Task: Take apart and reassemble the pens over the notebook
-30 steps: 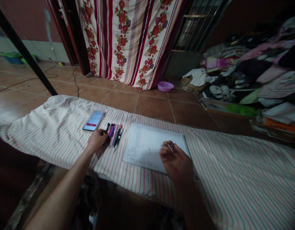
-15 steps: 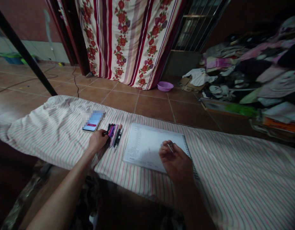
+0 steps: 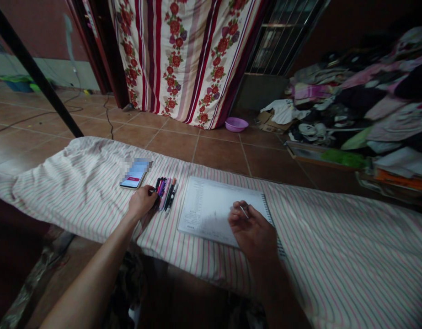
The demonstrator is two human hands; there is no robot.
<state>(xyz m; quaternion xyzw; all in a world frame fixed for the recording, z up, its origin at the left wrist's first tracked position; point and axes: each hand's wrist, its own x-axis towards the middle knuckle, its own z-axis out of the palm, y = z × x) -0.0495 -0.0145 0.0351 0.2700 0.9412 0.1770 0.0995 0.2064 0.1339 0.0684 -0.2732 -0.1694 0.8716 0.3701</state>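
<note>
On the striped cloth (image 3: 334, 237) lies a row of several pens (image 3: 167, 194), black, purple, pink and orange-topped. My left hand (image 3: 142, 202) rests at the row's left end, its fingertips closed on a dark pen there. To the right of the pens is a spiral-bound notebook (image 3: 211, 205), its coil on the right side and faint print along its left. Above its right part is my right hand (image 3: 253, 230), palm turned up and fingers curled around a thin, pale pen (image 3: 244, 211). Most of that pen is hidden by the fingers.
A lit phone (image 3: 133, 176) lies left of the pens, its screen partly blurred. Beyond the cloth are a tiled floor, a purple basin (image 3: 236, 124), a flowered curtain (image 3: 176, 64) and a heap of clothes (image 3: 361, 91). A dark pole (image 3: 39, 73) slants at the left.
</note>
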